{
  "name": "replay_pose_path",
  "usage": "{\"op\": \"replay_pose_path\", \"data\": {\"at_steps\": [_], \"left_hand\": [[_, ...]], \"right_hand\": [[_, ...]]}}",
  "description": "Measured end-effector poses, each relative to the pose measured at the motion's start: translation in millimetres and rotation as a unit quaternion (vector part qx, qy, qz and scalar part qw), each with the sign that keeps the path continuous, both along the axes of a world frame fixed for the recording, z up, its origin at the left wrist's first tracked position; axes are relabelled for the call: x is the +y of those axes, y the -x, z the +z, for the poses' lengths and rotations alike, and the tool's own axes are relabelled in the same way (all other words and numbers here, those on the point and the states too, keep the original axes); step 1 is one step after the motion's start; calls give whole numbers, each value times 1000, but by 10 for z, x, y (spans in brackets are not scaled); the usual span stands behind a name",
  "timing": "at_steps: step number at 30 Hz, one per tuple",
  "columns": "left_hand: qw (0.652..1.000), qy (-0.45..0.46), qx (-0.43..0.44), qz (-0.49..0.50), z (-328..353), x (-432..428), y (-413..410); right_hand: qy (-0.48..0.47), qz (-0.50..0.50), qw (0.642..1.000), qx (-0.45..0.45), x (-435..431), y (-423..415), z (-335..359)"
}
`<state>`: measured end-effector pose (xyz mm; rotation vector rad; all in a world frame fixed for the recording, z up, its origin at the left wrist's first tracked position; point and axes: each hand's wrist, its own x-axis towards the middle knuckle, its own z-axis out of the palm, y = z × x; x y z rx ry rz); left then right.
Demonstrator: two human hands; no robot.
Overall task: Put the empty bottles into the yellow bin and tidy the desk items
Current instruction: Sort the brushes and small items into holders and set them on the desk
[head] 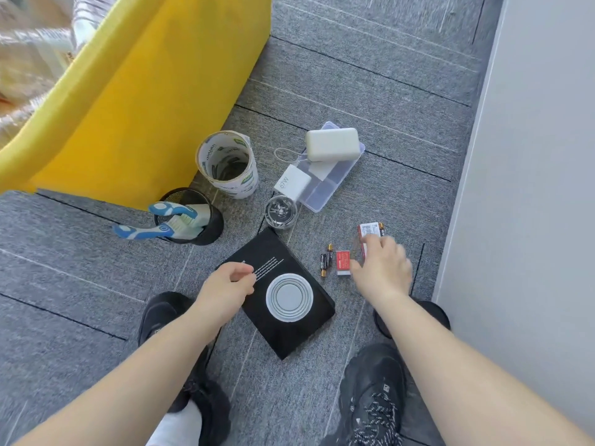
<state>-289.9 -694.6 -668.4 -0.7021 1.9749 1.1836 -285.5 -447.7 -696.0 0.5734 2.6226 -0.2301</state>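
The yellow bin [154, 91] stands at the upper left on grey carpet, with clear plastic bottles [35, 59] blurred inside it. My right hand [383, 268] reaches down over a red and white battery pack [368, 231], fingers spread and touching it; whether it grips the pack I cannot tell. Two loose batteries [325, 260] and a small red box [343, 262] lie just left of that hand. My left hand [230, 283] hovers loosely curled at the edge of a black box with a grey disc [283, 300], holding nothing.
A black mesh cup with blue-handled brushes [190, 217], a stack of tape rolls [228, 164], a clear round clip tub [280, 210], a white charger [292, 183] and a white power bank [331, 143] on a clear case [328, 188]. White wall [531, 156] at right. My shoes below.
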Motion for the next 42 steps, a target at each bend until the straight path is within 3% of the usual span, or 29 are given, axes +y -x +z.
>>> {"op": "replay_pose_path", "data": {"at_steps": [5, 10, 14, 20, 24, 30, 32, 34, 37, 40, 42], "left_hand": [[1000, -10, 5, 7, 100, 97, 60], [1000, -26, 16, 5, 191, 231, -33], [999, -32, 10, 6, 198, 279, -182], [999, -52, 1, -13, 261, 537, -368], [997, -62, 15, -35, 333, 756, -445], [996, -76, -6, -53, 344, 772, -600], [997, -71, -5, -41, 362, 733, -574], [997, -67, 11, -29, 378, 680, -498], [994, -57, 81, -41, 437, 594, -334], [982, -39, 181, -38, 525, 505, -180], [974, -29, 223, -25, 545, 440, -100]], "right_hand": [[-44, -2, 977, -207, 321, -110, 256], [-38, -7, 963, -268, 370, -285, 365], [-30, -6, 974, -223, 345, -434, 419], [8, -15, 997, -71, 317, -711, 531], [62, -88, 992, -69, 318, -918, 542], [2, -18, 999, -29, 280, -1034, 543], [71, -70, 995, 11, 191, -876, 637], [221, -159, 960, 63, 68, -615, 727], [421, -248, 863, 127, -123, -299, 827], [507, -269, 808, 133, -186, -171, 878], [556, -284, 776, 89, -185, -143, 833]]}}
